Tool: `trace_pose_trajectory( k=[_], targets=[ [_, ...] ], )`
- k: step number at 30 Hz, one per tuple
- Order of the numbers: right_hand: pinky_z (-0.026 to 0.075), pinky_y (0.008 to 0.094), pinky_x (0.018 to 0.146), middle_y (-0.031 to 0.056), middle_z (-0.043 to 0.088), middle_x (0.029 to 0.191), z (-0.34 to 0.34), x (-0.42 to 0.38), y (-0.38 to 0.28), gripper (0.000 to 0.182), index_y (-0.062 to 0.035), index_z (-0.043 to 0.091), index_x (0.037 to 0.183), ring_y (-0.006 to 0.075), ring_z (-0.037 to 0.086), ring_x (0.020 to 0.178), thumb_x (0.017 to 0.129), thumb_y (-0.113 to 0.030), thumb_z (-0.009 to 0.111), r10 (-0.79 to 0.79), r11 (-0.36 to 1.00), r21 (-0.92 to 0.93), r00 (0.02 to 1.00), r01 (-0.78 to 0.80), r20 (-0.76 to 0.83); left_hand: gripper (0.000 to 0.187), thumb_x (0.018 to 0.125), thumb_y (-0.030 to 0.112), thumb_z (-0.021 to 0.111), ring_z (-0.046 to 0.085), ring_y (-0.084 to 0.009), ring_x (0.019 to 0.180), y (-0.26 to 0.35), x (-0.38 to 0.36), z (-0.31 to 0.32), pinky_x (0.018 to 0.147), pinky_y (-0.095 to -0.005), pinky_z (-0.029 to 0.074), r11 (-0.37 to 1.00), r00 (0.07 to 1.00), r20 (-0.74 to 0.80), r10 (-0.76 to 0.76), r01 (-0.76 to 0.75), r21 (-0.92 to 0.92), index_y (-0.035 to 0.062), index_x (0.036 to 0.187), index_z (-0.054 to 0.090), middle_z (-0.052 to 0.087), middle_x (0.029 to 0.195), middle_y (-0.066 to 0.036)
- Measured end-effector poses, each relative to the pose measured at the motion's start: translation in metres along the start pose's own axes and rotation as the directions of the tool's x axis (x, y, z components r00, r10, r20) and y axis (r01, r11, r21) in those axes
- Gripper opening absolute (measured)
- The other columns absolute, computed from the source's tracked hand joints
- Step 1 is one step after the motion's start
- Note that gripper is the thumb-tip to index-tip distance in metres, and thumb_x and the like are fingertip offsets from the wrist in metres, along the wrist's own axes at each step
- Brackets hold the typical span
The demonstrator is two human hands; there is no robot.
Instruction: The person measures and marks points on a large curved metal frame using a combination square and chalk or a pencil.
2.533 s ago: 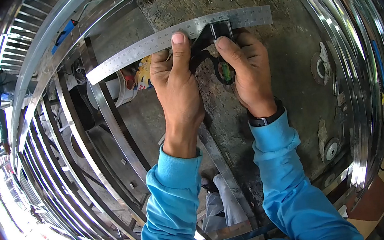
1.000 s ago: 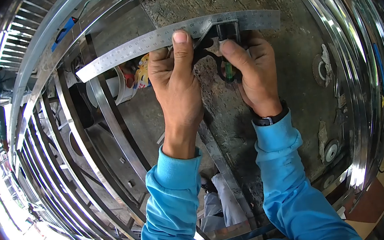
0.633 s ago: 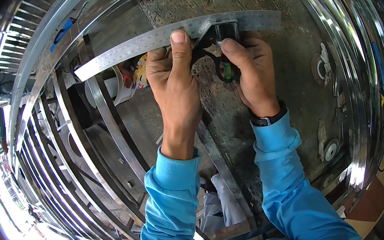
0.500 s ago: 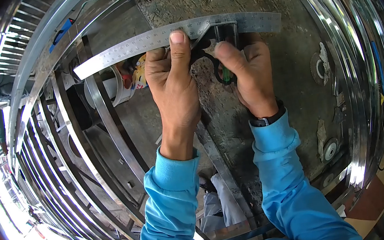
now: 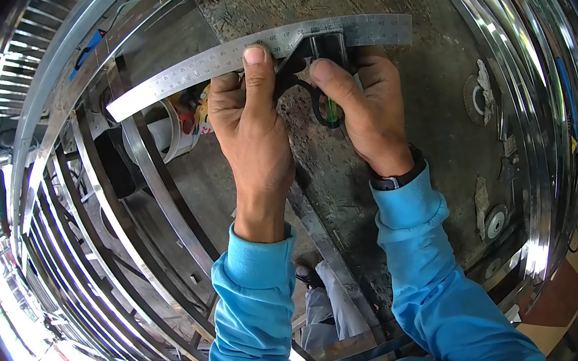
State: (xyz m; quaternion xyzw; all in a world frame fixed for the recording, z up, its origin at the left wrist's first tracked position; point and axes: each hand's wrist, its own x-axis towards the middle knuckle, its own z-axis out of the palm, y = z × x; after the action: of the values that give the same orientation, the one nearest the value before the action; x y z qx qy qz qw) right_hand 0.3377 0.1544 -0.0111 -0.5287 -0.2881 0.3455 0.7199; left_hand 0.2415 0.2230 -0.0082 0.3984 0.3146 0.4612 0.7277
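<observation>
Pinching the ruler (image 5: 186, 71) with the left grip (image 5: 252, 131), pressing down by thumb on its marked face, just left of the head (image 5: 338, 47). Clasping the head with the right grip (image 5: 369, 105), bending the thumb over it beside the green vial (image 5: 332, 112). Reaching across the far side, left to right, with bars (image 5: 162, 176) to the left, a bucket (image 5: 162, 137) left of the left grip, and two discs (image 5: 496, 222) to the right.

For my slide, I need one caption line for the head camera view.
The left hand grips a metal ruler; the right hand holds the black head set on it, green vial showing.
</observation>
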Motion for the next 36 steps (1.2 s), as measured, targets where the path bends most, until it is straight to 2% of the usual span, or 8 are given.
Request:
trace_pose_trajectory(
  k=[7, 21, 23, 24, 27, 30, 34, 36],
  targets=[
    [0.046, 0.0232, 0.067, 0.0027, 0.066, 0.085, 0.0, 0.001, 0.0, 0.023, 0.0001, 0.067, 0.097, 0.0077, 0.057, 0.075, 0.087, -0.02, 0.07, 0.01, 0.996, 0.084, 0.999, -0.013, 0.038, 0.02, 0.097, 0.024, 0.057, 0.064, -0.0123, 0.085, -0.002, 0.002, -0.001, 0.078, -0.0275, 0.052, 0.999, 1.0, 0.01, 0.023, -0.023, 0.026, 0.0051, 0.1, 0.06, 0.067, 0.094, -0.006],
    [0.037, 0.021, 0.053, -0.0023, 0.061, 0.071, 0.0, -0.002, 0.003, 0.028, 0.0002, 0.07, 0.094, 0.0037, 0.05, 0.062, 0.09, -0.027, 0.067, 0.02, 0.999, -0.047, 0.999, -0.018, 0.028, 0.022, 0.098, 0.025, 0.055, 0.063, -0.0154, 0.089, 0.004, -0.001, -0.001, 0.081, -0.0302, 0.052, 0.999, 1.0, -0.012, -0.022, 0.022, 0.025, 0.0039, 0.105, 0.058, 0.065, 0.097, -0.008],
    [0.039, 0.0211, 0.055, -0.0012, 0.062, 0.073, -0.002, -0.002, 0.003, 0.027, 0.0006, 0.069, 0.094, 0.0044, 0.052, 0.064, 0.09, -0.026, 0.067, 0.041, 0.998, -0.042, 0.998, -0.039, 0.047, 0.039, 0.102, 0.035, 0.041, 0.063, -0.0219, 0.097, 0.007, -0.001, 0.003, 0.084, -0.0334, 0.052, 0.996, 0.984, -0.157, -0.082, 0.087, 0.024, 0.0008, 0.117, 0.053, 0.063, 0.108, -0.015],
    [0.041, 0.0213, 0.057, -0.0002, 0.064, 0.074, -0.003, -0.002, 0.003, 0.027, 0.001, 0.069, 0.094, 0.005, 0.054, 0.066, 0.09, -0.026, 0.067, 0.061, 0.998, -0.038, 0.996, -0.059, 0.067, 0.039, 0.102, 0.035, 0.041, 0.063, -0.0219, 0.097, 0.009, -0.001, 0.007, 0.084, -0.0334, 0.052, 0.996, 0.984, -0.158, -0.082, 0.087, 0.026, 0.0008, 0.117, 0.053, 0.063, 0.108, -0.015],
    [0.045, 0.0219, 0.063, 0.0031, 0.067, 0.079, -0.002, -0.002, 0.003, 0.026, 0.002, 0.069, 0.094, 0.007, 0.058, 0.072, 0.091, -0.024, 0.066, 0.042, 0.998, 0.038, 0.993, -0.047, 0.11, 0.071, 0.101, 0.054, 0.013, 0.06, -0.0289, 0.11, 0.015, 0.003, 0.011, 0.097, -0.0351, 0.049, 0.985, 0.998, -0.054, 0.038, -0.047, -0.167, -0.0038, 0.131, 0.041, 0.062, 0.114, -0.023],
    [0.048, 0.0227, 0.068, 0.0058, 0.069, 0.085, -0.002, -0.003, -0.001, 0.026, 0.003, 0.068, 0.096, 0.009, 0.061, 0.078, 0.091, -0.023, 0.065, 0.14, 0.965, 0.198, 0.979, -0.169, 0.151, 0.073, 0.099, 0.056, 0.011, 0.062, -0.0301, 0.107, 0.015, 0.006, 0.003, 0.094, -0.0375, 0.052, 0.97, 0.991, 0.019, 0.133, -0.126, -0.207, -0.0033, 0.127, 0.044, 0.062, 0.113, -0.024],
    [0.048, 0.0225, 0.068, 0.0062, 0.068, 0.085, -0.007, -0.004, 0.0, 0.026, 0.0028, 0.068, 0.098, 0.009, 0.061, 0.077, 0.091, -0.022, 0.066, 0.188, 0.95, 0.208, 0.96, -0.231, 0.209, 0.072, 0.098, 0.057, 0.009, 0.063, -0.0336, 0.102, 0.01, 0.007, -0.008, 0.09, -0.0407, 0.055, 0.961, 0.989, 0.045, 0.137, -0.122, -0.248, -0.0004, 0.12, 0.047, 0.064, 0.108, -0.024],
    [0.048, 0.0233, 0.069, 0.0062, 0.069, 0.088, -0.006, -0.005, -0.001, 0.027, 0.0021, 0.068, 0.1, 0.0092, 0.061, 0.079, 0.091, -0.023, 0.066, 0.22, 0.945, 0.177, 0.934, -0.276, 0.282, 0.069, 0.098, 0.059, 0.008, 0.065, -0.0369, 0.097, 0.012, 0.009, -0.01, 0.087, -0.044, 0.056, 0.902, 0.982, 0.13, 0.136, -0.068, -0.426, 0.004, 0.109, 0.049, 0.065, 0.098, -0.021]
  ],
)
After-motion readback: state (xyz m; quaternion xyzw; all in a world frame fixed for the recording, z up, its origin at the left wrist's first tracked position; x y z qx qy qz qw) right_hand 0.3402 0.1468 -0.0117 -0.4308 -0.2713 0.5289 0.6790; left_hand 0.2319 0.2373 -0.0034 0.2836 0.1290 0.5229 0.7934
